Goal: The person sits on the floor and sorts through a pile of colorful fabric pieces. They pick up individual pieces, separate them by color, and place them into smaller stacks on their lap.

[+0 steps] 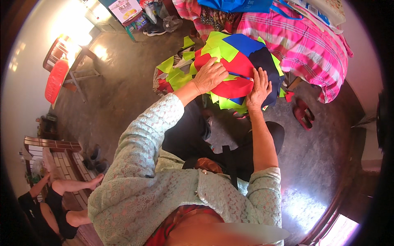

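Note:
In front of me lies a heap of cut fabric pieces in lime green, red, blue and black. A large red piece (240,64) lies near the top, with a second red piece (230,87) just below it and a thin blue strip between them. My left hand (211,76) is closed with curled fingers at the left edge of the red cloth, the fingertips pinching it. On the right, my right hand (259,89) rests with fingers apart where the red cloth meets a black piece (266,65). A blue piece (244,43) and lime green pieces (219,43) show at the far side.
A pink plaid cloth (287,45) drapes over something at the far right, with a blue bag (234,5) on top. One red slipper (303,114) lies on the floor. A red stool (57,81) stands far left. Another person's bare legs (74,186) rest on a wooden bench at lower left.

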Available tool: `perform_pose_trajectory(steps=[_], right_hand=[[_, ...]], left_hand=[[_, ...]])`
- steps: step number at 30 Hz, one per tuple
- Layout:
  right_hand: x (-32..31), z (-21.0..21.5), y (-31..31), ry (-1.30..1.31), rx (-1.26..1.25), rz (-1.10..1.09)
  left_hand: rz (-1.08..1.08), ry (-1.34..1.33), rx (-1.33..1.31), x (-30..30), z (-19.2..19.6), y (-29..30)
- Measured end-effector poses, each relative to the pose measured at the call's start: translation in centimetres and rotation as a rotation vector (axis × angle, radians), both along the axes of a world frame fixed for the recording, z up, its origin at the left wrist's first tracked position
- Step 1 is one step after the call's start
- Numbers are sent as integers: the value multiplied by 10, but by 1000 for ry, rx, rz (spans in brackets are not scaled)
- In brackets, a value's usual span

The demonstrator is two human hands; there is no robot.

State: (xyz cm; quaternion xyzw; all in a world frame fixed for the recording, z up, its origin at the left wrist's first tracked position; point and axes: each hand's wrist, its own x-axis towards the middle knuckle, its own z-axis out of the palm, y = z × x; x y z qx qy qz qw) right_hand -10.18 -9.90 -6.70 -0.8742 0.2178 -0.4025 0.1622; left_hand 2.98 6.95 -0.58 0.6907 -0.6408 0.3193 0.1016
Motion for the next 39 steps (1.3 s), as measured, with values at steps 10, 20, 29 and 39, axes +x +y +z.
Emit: perform_pose_trajectory(steps=[10, 20, 29, 39], right_hand=[[0, 1, 2, 7, -41, -6], [0, -3, -4, -32, -8, 21], [2, -4, -5, -20, -64, -2], [4, -7, -3, 27, -89, -6]], left_hand=[[76, 304, 38, 3, 15, -8], [369, 924, 343, 15, 63, 26], [201, 1756, -396, 81, 53, 134], [584, 1650, -1149, 96, -45, 235]])
